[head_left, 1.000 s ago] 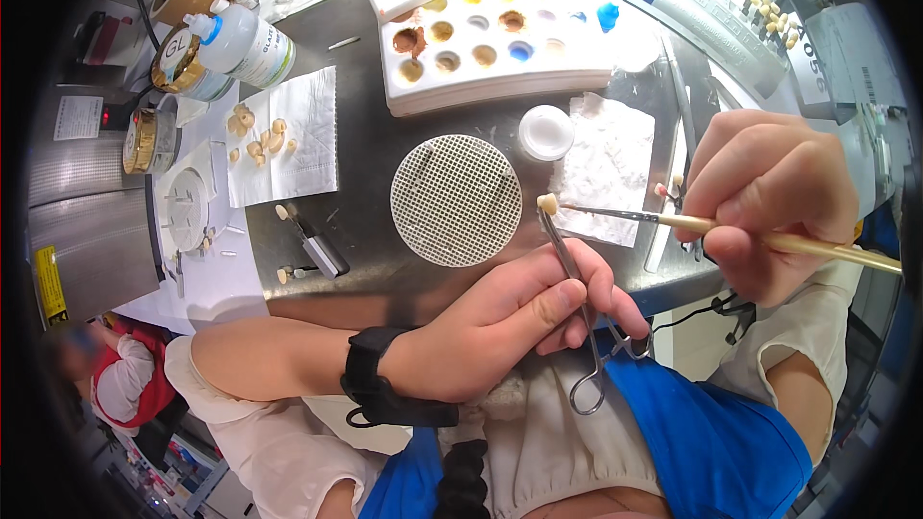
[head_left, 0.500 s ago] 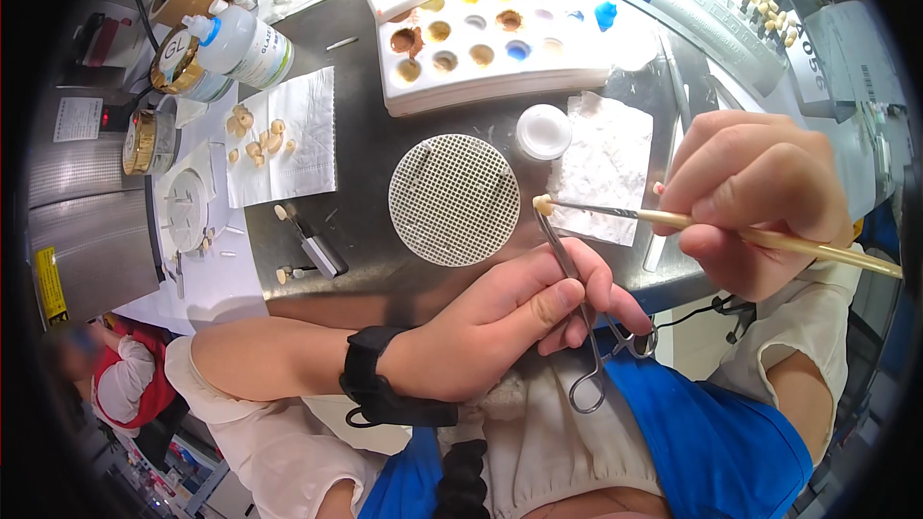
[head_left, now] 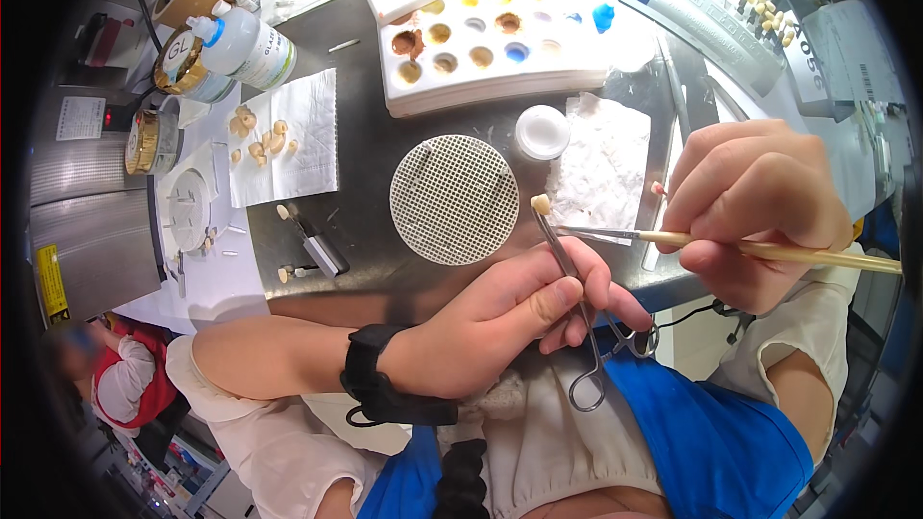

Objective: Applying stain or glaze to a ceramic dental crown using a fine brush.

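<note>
Gripping metal forceps (head_left: 557, 248) with the left hand (head_left: 500, 327), at their tip holding a small tooth-shaped piece (head_left: 540, 204) above the desk (head_left: 361, 168), just right of a round mesh plate (head_left: 454, 200). Grasping a thin brush (head_left: 663, 238) in the right hand (head_left: 760, 207), pointed left, close to the forceps but apart from the piece. Facing a white palette (head_left: 500, 90) at far centre.

Your camera sits on your head, left of its twin, and looks steeply down over your shirt (head_left: 543, 452) onto the bench (head_left: 361, 216). Your left hand (head_left: 510, 317) shows close, just below centre; your right hand (head_left: 760, 207), also close, right of it. The palette (head_left: 495, 39) lies farther off, toward the top. The fisheye reaches wide, to another person (head_left: 127, 377) at far left, and bends edges near its black rim.
</note>
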The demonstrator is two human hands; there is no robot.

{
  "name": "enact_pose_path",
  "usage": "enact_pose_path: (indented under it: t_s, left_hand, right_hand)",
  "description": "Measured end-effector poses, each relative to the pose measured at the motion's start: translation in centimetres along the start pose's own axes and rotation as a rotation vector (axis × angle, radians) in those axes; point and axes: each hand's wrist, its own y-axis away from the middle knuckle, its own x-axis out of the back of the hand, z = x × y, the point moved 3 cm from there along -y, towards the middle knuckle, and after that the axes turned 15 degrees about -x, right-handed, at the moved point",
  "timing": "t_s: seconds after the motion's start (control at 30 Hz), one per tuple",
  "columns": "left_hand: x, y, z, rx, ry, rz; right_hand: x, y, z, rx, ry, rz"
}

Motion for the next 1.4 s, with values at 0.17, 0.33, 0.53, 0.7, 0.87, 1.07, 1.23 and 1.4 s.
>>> enact_pose_path:
  t_s: [0.17,0.33,0.53,0.7,0.87,1.07,1.23,1.4]
  left_hand:
    - [-0.01,0.03,0.08,0.01,-0.003,-0.003]
    - [0.04,0.08,0.1,0.051,0.035,0.02]
    - [0.07,0.02,0.1,0.045,0.033,0.005]
    - [0.04,0.06,0.1,0.034,0.028,0.004]
    - [0.09,0.05,0.06,0.049,0.028,0.0]
    - [0.01,0.04,0.07,0.037,0.038,0.003]
    - [0.0,0.04,0.12,0.032,0.071,-0.002]
    - [0.07,0.04,-0.04,0.049,0.028,-0.004]
  right_hand:
    - [0.06,-0.18,0.11,-0.011,0.034,0.064]
    - [0.19,0.06,-0.03,0.017,-0.012,0.002]
    - [-0.03,-0.25,0.23,0.009,-0.03,0.066]
    - [0.08,-0.3,-0.17,0.003,0.019,-0.053]
    - [-0.03,-0.27,0.17,-0.029,0.034,0.031]
    - [0.07,-0.32,-0.16,0.031,-0.024,0.039]
    - [0.08,-0.39,-0.13,0.016,0.013,0.008]
    - [0.66,0.03,-0.33,0.04,0.043,-0.082]
